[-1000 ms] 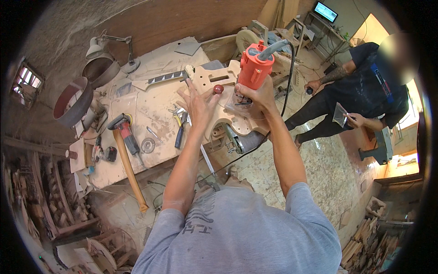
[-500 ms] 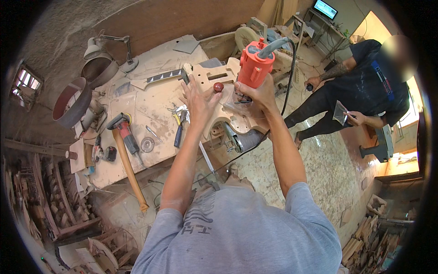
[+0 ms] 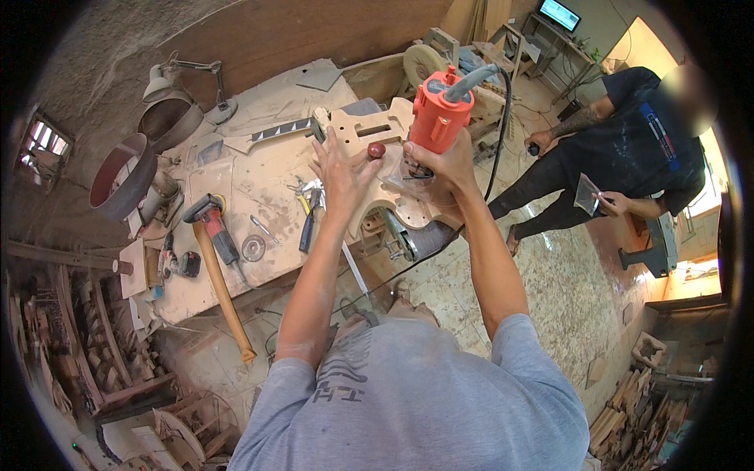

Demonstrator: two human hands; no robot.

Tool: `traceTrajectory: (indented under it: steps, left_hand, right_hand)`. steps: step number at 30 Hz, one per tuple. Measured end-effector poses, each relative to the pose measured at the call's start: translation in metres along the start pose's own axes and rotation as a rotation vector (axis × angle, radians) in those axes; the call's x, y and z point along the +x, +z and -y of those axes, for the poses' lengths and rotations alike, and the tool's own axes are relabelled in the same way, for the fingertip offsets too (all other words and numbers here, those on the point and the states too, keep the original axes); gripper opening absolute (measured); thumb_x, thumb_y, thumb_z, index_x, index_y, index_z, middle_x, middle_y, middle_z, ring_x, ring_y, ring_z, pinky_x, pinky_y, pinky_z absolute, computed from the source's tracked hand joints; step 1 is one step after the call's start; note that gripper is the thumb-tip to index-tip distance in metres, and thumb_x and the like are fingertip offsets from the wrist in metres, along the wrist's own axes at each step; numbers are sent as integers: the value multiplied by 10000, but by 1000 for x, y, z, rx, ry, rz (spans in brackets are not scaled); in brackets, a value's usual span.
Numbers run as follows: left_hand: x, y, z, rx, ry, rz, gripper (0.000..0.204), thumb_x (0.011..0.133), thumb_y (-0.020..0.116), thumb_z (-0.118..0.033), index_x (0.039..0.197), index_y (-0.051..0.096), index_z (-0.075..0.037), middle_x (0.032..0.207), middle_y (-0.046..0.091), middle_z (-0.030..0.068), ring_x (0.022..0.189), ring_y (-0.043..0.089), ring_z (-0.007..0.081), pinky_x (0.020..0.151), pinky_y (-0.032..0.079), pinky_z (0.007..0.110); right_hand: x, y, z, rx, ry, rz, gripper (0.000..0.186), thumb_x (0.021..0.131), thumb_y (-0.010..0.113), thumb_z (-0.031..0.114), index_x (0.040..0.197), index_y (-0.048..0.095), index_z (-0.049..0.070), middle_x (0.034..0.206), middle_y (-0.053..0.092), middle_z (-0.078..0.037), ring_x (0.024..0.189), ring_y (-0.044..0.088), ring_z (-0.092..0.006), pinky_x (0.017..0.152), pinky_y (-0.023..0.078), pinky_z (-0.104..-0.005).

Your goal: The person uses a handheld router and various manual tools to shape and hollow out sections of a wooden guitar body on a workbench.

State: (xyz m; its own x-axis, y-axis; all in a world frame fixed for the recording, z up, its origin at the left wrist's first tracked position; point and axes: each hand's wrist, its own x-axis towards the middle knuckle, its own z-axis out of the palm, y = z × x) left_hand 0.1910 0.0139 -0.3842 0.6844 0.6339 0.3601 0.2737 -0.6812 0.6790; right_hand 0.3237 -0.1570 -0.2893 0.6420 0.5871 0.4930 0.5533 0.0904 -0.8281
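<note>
Routing the guitar body (image 3: 397, 124) at 12 o'clock seems underway; right fingers (image 3: 422, 155) grip the red router (image 3: 441, 110), left fingers (image 3: 334, 153) spread by its knob (image 3: 376, 150). Next calls for level, steady guiding.

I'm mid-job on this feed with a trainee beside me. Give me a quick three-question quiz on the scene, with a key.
1. Which of the wearer's hands grips the red router?

2. True or false: in the picture, the desk lamp stands to the left of the guitar body.

3. What lies between the angle grinder and the blue-handled tool?
A) a coffee mug
B) a round grey disc
C) a paintbrush

Key: 1. The right hand. 2. True. 3. B.
</note>
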Motion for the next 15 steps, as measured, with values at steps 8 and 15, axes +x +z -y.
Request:
traceTrajectory:
  steps: [8, 15]
  left_hand:
    - [-1, 0, -1, 13, -9, 13, 479, 857, 836, -517, 1228, 839, -214, 1773, 192, 202, 1607, 119, 537, 1249, 98, 744]
    - [-3, -3, -3, -6, -6, 8, 425, 895, 809, -492, 1230, 838, -233, 1761, 211, 220, 1609, 123, 530, 1245, 105, 748]
  right_hand:
    - [1, 0, -1, -8, 1, -13, 701, 713, 929, 324, 1333, 711, 79, 1244, 759, -75, 1137, 717, -213, 1008, 541, -377]
    - [7, 3, 0, 21, -52, -19, 722, 709, 932, 359, 1337, 706, 85, 1243, 758, -76, 1136, 721, -221, 1002, 543, -380]
